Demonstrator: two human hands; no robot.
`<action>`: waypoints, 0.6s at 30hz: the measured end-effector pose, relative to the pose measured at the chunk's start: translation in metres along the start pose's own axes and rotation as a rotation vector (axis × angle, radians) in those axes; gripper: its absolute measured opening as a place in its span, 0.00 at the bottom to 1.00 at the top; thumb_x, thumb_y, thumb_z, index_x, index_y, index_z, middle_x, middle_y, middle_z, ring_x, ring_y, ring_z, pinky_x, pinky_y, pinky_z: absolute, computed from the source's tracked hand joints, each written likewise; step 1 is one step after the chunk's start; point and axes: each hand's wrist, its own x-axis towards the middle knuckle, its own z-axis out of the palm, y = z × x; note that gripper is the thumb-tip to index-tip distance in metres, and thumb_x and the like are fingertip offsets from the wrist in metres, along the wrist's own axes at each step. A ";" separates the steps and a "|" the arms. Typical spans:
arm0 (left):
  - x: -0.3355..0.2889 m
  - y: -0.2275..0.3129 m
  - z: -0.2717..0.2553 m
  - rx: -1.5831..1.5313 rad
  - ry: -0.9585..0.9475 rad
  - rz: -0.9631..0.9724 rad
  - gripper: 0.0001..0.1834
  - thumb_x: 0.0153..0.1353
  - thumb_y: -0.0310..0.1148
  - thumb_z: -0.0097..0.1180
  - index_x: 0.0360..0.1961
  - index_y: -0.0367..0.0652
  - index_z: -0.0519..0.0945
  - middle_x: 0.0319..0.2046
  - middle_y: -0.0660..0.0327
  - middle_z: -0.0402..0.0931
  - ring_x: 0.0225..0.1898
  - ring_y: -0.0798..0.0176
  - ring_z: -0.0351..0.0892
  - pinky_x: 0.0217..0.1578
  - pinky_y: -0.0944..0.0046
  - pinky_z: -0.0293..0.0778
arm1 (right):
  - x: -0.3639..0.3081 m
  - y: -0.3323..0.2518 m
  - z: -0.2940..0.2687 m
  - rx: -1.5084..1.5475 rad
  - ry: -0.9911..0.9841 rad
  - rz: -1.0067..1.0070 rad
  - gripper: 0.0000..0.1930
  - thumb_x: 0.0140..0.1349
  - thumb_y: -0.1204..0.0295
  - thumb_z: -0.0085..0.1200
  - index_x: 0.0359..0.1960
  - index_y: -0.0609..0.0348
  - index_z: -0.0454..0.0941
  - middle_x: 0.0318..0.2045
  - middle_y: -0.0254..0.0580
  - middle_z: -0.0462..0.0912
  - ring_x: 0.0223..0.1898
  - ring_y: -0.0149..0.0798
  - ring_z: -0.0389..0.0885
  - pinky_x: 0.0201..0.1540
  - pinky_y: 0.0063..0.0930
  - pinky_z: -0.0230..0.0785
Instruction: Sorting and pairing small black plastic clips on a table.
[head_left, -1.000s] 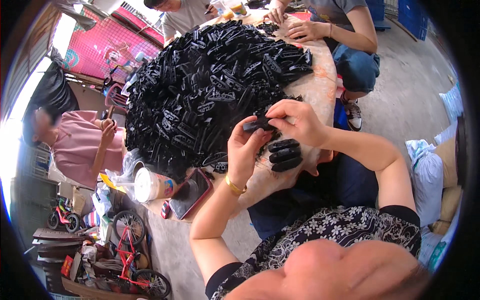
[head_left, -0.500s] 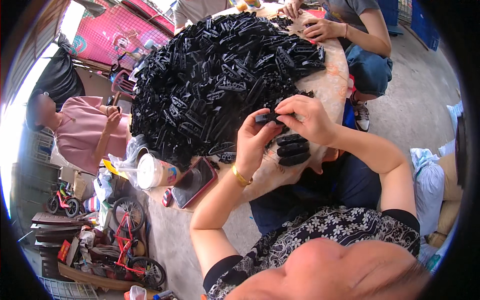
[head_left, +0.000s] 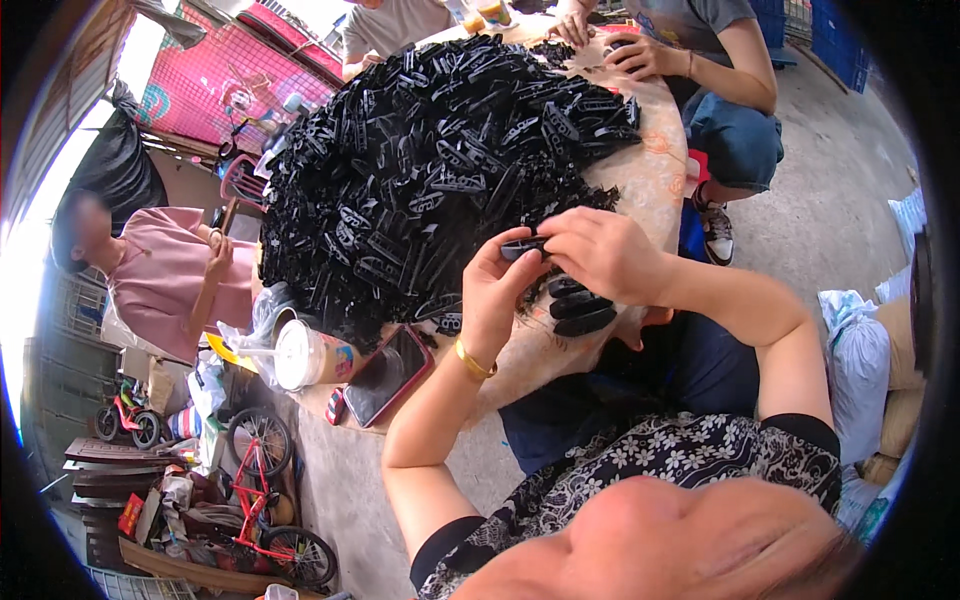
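Observation:
Over the near edge of the round table, my left hand (head_left: pixel 490 305) pinches a small, elongated black plastic part (head_left: pixel 519 247) between thumb and fingers. My right hand (head_left: pixel 612 258) closes on the same part's right end, where its fingertips partly hide it. Below my right hand, several similar black parts (head_left: pixel 582 310) lie side by side on the patterned tablecloth (head_left: pixel 655 170). Just beyond both hands rises a large heap of loose black plastic pieces (head_left: pixel 420 170), spread over most of the table.
Left of my forearm are a phone (head_left: pixel 392 375) and a lidded cup with a straw (head_left: pixel 303 357). A co-worker in pink (head_left: pixel 170 260) sits at the left; another co-worker's hand (head_left: pixel 640 57) works at the far right. White sacks (head_left: pixel 855 350) stand at the right, a red bicycle (head_left: pixel 258 485) lower left.
The held part has turned and sunk slightly, showing more of its long side. My right hand has rolled over toward it, its fingers curling closer. The far-left co-worker's hands have shifted.

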 end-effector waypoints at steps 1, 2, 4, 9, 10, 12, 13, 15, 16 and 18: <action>-0.001 0.001 0.000 0.028 -0.004 0.023 0.17 0.59 0.23 0.53 0.50 0.31 0.70 0.39 0.57 0.77 0.38 0.69 0.78 0.45 0.68 0.76 | 0.001 -0.001 -0.001 0.207 -0.024 0.198 0.13 0.50 0.75 0.57 0.38 0.66 0.75 0.40 0.49 0.79 0.39 0.41 0.80 0.40 0.30 0.73; -0.001 0.002 0.000 0.126 -0.004 0.076 0.17 0.59 0.22 0.54 0.50 0.31 0.70 0.38 0.57 0.77 0.37 0.69 0.78 0.43 0.69 0.76 | 0.003 -0.003 -0.004 0.413 -0.048 0.396 0.15 0.51 0.75 0.58 0.41 0.66 0.75 0.40 0.49 0.79 0.39 0.40 0.80 0.40 0.29 0.73; -0.004 0.003 0.000 0.320 -0.004 0.179 0.17 0.57 0.21 0.54 0.49 0.31 0.71 0.38 0.58 0.77 0.36 0.71 0.77 0.40 0.72 0.76 | 0.004 0.005 -0.003 0.788 -0.206 0.650 0.19 0.52 0.72 0.59 0.46 0.67 0.74 0.36 0.49 0.81 0.35 0.33 0.80 0.38 0.24 0.72; -0.006 0.003 0.004 0.434 0.030 0.185 0.16 0.56 0.21 0.56 0.47 0.32 0.72 0.33 0.63 0.77 0.32 0.77 0.75 0.33 0.77 0.72 | 0.000 0.008 -0.003 0.633 -0.220 0.591 0.15 0.52 0.72 0.59 0.41 0.67 0.77 0.28 0.46 0.82 0.28 0.31 0.80 0.33 0.24 0.70; -0.007 0.002 0.003 0.431 0.042 0.183 0.16 0.56 0.21 0.56 0.47 0.33 0.72 0.32 0.63 0.77 0.32 0.77 0.74 0.33 0.77 0.72 | -0.001 0.007 -0.001 0.606 -0.211 0.582 0.14 0.52 0.72 0.60 0.40 0.67 0.78 0.28 0.46 0.82 0.28 0.31 0.79 0.33 0.24 0.70; -0.005 0.002 0.003 0.487 0.020 0.180 0.17 0.56 0.21 0.56 0.47 0.33 0.72 0.33 0.63 0.77 0.32 0.77 0.75 0.33 0.76 0.72 | -0.004 0.012 0.000 0.637 -0.224 0.578 0.14 0.52 0.71 0.60 0.39 0.66 0.78 0.28 0.47 0.82 0.27 0.32 0.79 0.32 0.25 0.70; -0.002 0.003 0.004 0.510 0.004 0.181 0.17 0.56 0.21 0.56 0.48 0.34 0.72 0.33 0.62 0.77 0.32 0.76 0.75 0.33 0.76 0.72 | -0.005 0.017 -0.002 0.645 -0.231 0.578 0.15 0.52 0.71 0.60 0.39 0.66 0.78 0.28 0.48 0.82 0.27 0.33 0.79 0.32 0.25 0.69; 0.000 0.004 0.001 0.491 -0.007 0.246 0.18 0.56 0.22 0.56 0.49 0.35 0.71 0.37 0.60 0.76 0.35 0.74 0.75 0.33 0.75 0.73 | 0.002 0.033 -0.015 0.569 -0.296 0.413 0.16 0.52 0.68 0.61 0.40 0.65 0.78 0.27 0.48 0.81 0.27 0.36 0.78 0.31 0.28 0.69; 0.001 0.007 -0.002 0.490 0.014 0.287 0.19 0.57 0.23 0.57 0.50 0.35 0.70 0.39 0.59 0.76 0.36 0.73 0.75 0.34 0.75 0.73 | 0.003 0.039 -0.026 0.605 -0.352 0.495 0.16 0.51 0.68 0.60 0.40 0.65 0.79 0.27 0.48 0.81 0.27 0.37 0.78 0.31 0.28 0.69; 0.008 0.019 -0.012 0.667 0.129 0.356 0.20 0.56 0.26 0.59 0.50 0.36 0.70 0.40 0.58 0.75 0.36 0.72 0.73 0.33 0.74 0.73 | -0.002 0.050 -0.042 0.579 -0.475 0.528 0.16 0.50 0.67 0.60 0.39 0.64 0.79 0.26 0.48 0.81 0.26 0.38 0.79 0.31 0.29 0.69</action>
